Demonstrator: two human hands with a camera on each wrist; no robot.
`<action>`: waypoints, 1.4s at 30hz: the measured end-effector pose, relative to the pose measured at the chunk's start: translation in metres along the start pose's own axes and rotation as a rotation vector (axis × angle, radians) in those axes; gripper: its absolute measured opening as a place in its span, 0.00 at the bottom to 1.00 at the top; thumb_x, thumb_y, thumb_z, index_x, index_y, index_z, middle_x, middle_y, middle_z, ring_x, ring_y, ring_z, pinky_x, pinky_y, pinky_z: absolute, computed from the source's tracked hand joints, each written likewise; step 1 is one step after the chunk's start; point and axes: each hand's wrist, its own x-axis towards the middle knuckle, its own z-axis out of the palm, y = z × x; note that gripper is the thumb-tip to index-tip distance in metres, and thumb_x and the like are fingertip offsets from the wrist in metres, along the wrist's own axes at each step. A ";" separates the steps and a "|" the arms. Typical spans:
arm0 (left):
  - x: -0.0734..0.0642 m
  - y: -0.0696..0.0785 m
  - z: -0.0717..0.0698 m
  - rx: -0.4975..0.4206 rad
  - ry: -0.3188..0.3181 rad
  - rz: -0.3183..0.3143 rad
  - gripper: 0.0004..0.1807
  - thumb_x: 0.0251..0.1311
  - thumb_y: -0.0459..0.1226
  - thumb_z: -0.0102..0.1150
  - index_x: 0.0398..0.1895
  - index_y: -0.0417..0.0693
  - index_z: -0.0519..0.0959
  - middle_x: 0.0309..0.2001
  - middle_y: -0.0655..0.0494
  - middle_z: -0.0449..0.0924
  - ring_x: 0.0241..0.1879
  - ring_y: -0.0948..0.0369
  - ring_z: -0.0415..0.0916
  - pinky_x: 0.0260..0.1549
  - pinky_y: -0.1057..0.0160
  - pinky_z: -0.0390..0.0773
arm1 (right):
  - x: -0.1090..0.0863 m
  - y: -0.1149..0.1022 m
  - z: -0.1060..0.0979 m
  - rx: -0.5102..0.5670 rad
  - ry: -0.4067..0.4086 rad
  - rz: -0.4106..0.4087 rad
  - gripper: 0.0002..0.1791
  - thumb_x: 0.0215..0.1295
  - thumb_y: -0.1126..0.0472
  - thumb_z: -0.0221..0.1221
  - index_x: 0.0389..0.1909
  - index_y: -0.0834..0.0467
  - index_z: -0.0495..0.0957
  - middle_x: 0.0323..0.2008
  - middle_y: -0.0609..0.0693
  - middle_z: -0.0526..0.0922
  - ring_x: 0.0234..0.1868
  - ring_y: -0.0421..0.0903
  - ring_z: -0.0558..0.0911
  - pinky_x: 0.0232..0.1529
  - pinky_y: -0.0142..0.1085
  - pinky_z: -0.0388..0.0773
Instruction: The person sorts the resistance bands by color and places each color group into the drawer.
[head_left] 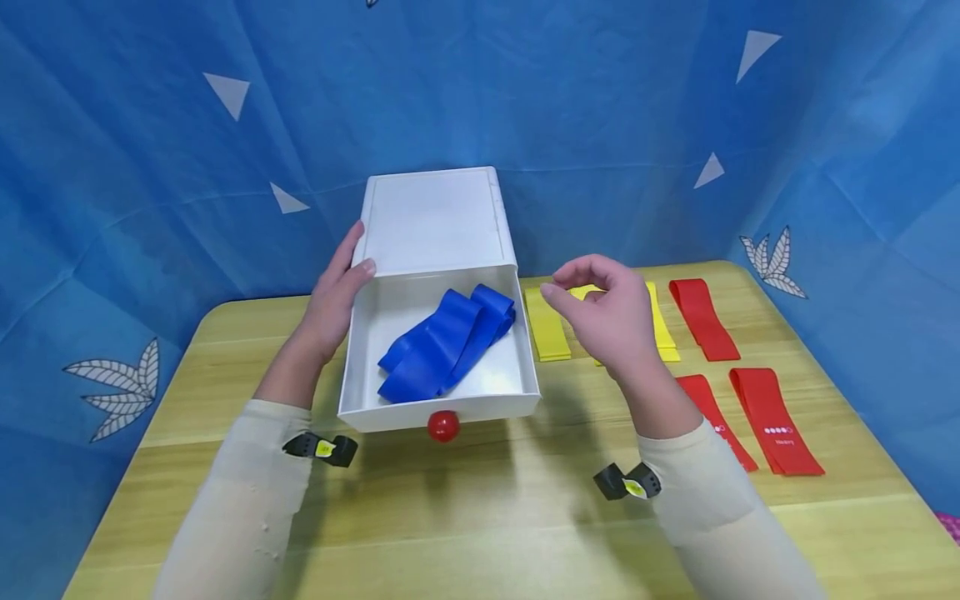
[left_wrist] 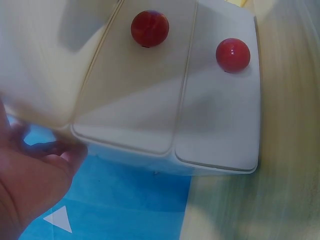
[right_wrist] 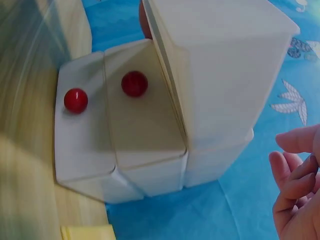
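Observation:
A white cabinet (head_left: 435, 221) of stacked drawers stands on the table, its top drawer (head_left: 480, 408) pulled out. Blue resistance bands (head_left: 442, 346) lie folded and overlapping inside that drawer. My left hand (head_left: 330, 300) rests against the cabinet's left side, the thumb near the top's front corner. To the right of the drawer, my right hand (head_left: 607, 312) hovers in the air with loosely bent fingers and nothing visible between them. Behind and below it lie yellow bands (head_left: 547, 325), partly hidden by the hand. In the left wrist view, the two lower drawers (left_wrist: 215, 115) are closed.
Several red bands (head_left: 776, 421) lie flat at the right of the wooden table (head_left: 450, 533). A red round knob (head_left: 443, 426) juts from the pulled-out drawer's front. Behind the table hangs a blue patterned cloth (head_left: 600, 100).

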 end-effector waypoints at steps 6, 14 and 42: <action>-0.002 0.000 -0.001 0.009 0.001 -0.008 0.35 0.73 0.57 0.40 0.79 0.79 0.43 0.79 0.64 0.40 0.72 0.46 0.53 0.55 0.34 0.69 | -0.012 0.010 -0.014 0.016 0.002 0.015 0.11 0.61 0.57 0.70 0.39 0.59 0.83 0.37 0.49 0.82 0.15 0.45 0.63 0.15 0.34 0.63; -0.001 0.001 -0.001 0.008 -0.003 0.002 0.35 0.73 0.57 0.40 0.80 0.78 0.43 0.79 0.64 0.40 0.73 0.47 0.52 0.56 0.35 0.69 | -0.048 0.005 -0.022 0.119 -0.032 -0.009 0.10 0.61 0.60 0.70 0.39 0.60 0.83 0.34 0.51 0.82 0.13 0.46 0.63 0.11 0.36 0.60; 0.000 0.000 -0.001 -0.019 -0.007 0.022 0.35 0.73 0.57 0.40 0.80 0.76 0.43 0.79 0.63 0.42 0.72 0.47 0.54 0.55 0.36 0.70 | -0.131 -0.007 0.034 0.283 -0.097 -0.341 0.11 0.54 0.71 0.72 0.36 0.54 0.86 0.25 0.42 0.81 0.13 0.36 0.64 0.11 0.28 0.58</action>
